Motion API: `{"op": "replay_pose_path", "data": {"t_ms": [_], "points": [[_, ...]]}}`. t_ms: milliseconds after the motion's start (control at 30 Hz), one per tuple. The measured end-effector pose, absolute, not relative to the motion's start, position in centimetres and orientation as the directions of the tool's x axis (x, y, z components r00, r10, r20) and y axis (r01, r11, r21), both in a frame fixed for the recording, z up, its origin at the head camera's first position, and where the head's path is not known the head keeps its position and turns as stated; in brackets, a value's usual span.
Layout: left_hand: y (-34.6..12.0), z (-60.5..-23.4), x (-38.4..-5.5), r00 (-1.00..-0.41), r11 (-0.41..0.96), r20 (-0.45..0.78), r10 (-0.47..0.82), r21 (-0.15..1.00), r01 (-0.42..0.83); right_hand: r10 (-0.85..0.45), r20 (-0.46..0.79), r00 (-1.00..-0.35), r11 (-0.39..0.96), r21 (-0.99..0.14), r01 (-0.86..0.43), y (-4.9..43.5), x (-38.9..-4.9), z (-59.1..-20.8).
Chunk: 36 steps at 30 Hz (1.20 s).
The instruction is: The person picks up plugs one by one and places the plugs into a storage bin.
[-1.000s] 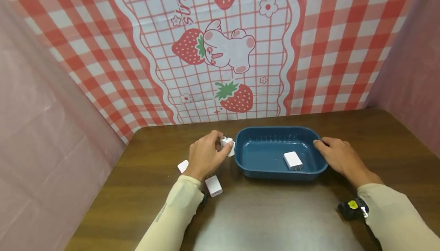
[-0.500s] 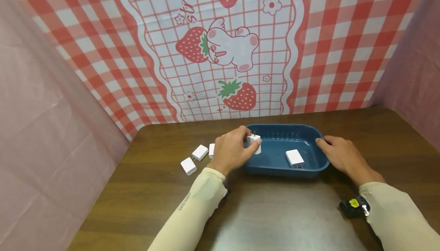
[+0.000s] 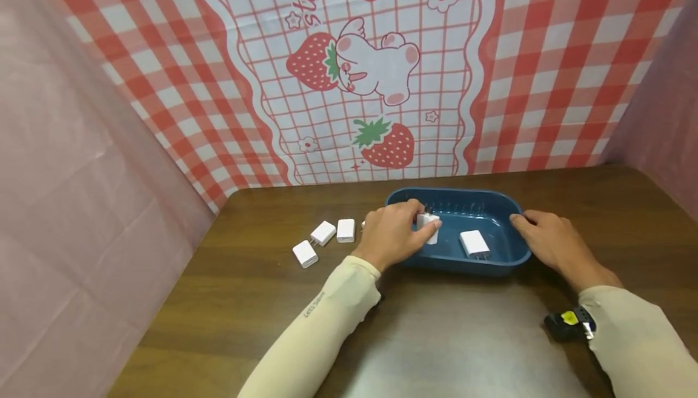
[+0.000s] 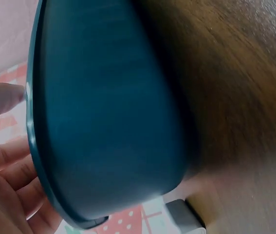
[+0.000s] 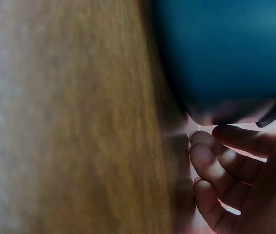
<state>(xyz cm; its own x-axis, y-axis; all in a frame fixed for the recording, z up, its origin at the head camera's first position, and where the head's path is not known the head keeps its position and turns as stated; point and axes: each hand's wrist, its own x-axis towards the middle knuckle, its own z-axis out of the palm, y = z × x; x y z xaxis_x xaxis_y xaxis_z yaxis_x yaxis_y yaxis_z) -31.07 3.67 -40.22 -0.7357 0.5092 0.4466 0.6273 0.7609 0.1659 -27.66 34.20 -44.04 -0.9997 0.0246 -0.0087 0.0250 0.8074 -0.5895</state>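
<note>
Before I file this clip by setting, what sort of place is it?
Probably a screened-off tabletop workspace, though the wider room is out of view: a wood-grained table, a strawberry-print checked cloth hanging behind it, and plain pink drapes at both sides.

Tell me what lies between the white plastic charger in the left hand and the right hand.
Another white boxy charger, lying in the glossy blue oblong tub, then the tub's end wall; the head view shows this.
</note>
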Motion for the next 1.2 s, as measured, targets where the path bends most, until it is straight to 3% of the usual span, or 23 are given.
{"op": "replay_pose_path", "data": {"t_ms": [567, 1200], "points": [[5.2, -40.4, -31.0, -0.754, 0.773, 0.421, 0.504, 0.169, 0.611, 0.011, -0.022, -1.0, 0.804, -0.594, 0.022, 34.2, -27.5, -43.8], [9.7, -40.8, -30.4, -0.824, 0.831, 0.275, 0.495, 0.128, 0.542, 0.036, -0.037, -0.999, 0.806, -0.59, 0.051, 34.2, -27.6, -44.0]]}}
